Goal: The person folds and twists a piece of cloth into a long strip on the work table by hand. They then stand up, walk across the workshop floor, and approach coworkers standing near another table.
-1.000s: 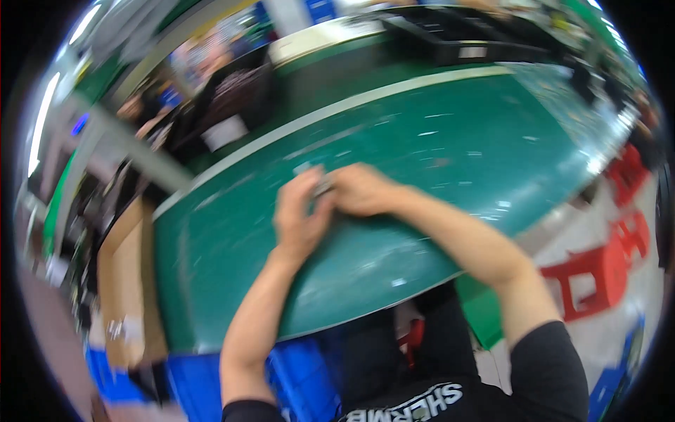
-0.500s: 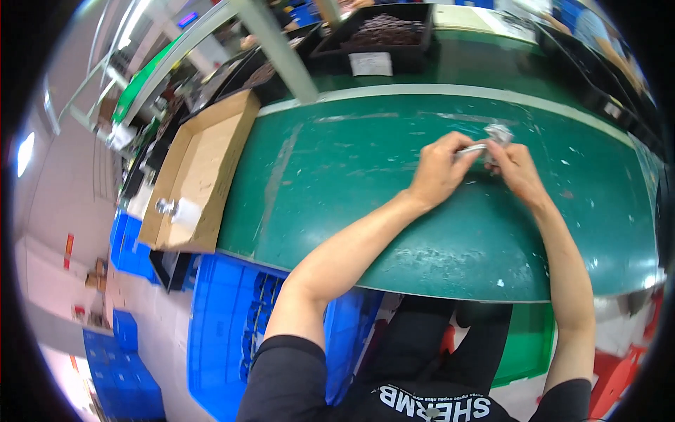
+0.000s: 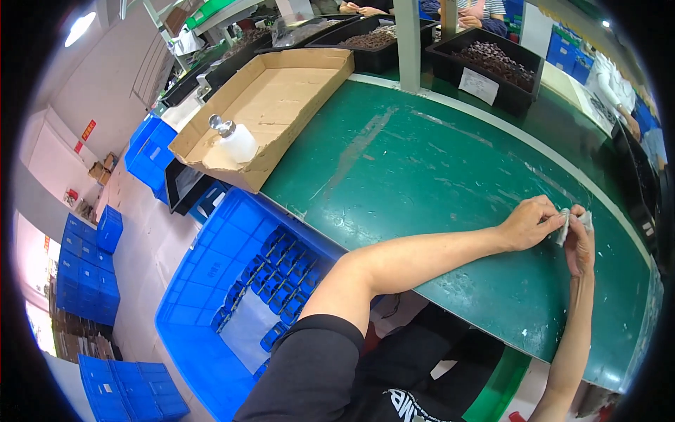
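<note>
Blue crates (image 3: 88, 257) stand on the far-left floor; a larger blue bin (image 3: 184, 281) and a cardboard tray (image 3: 295, 81) with a white bottle (image 3: 241, 144) flank the green bench (image 3: 422, 169). Over its right part, the left hand (image 3: 529, 224) pinches a small pale item (image 3: 563, 231), perhaps cloth, which the right hand's (image 3: 579, 246) fingertips also grip. Good handling probably wants steady, light pressure, both pinches close together.

Head-worn fisheye looks down toward the hands (image 3: 529, 224).
</note>
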A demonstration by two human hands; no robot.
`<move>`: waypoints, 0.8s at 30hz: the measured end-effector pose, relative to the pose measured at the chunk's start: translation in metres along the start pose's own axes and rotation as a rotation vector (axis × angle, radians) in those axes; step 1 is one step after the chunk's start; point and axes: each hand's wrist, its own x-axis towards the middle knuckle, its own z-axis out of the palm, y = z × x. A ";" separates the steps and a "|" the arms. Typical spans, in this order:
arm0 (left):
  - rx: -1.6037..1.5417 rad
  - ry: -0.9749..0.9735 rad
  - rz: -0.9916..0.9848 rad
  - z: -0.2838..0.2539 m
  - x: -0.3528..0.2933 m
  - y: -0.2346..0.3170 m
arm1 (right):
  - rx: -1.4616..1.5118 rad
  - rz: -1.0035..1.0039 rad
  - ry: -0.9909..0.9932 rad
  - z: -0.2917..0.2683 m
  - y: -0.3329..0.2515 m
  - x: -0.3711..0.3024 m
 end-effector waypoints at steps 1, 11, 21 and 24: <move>0.087 -0.029 0.017 0.000 0.001 -0.001 | 0.057 -0.010 0.010 -0.002 -0.001 -0.001; -0.339 -0.093 -0.260 0.008 0.005 -0.012 | 0.090 0.053 -0.095 0.005 0.000 -0.002; -0.362 -0.092 -0.351 0.004 0.005 -0.011 | 0.120 0.092 -0.088 0.012 0.001 -0.005; -0.372 -0.076 -0.371 0.006 0.005 -0.015 | 0.120 0.079 -0.072 0.010 0.005 -0.005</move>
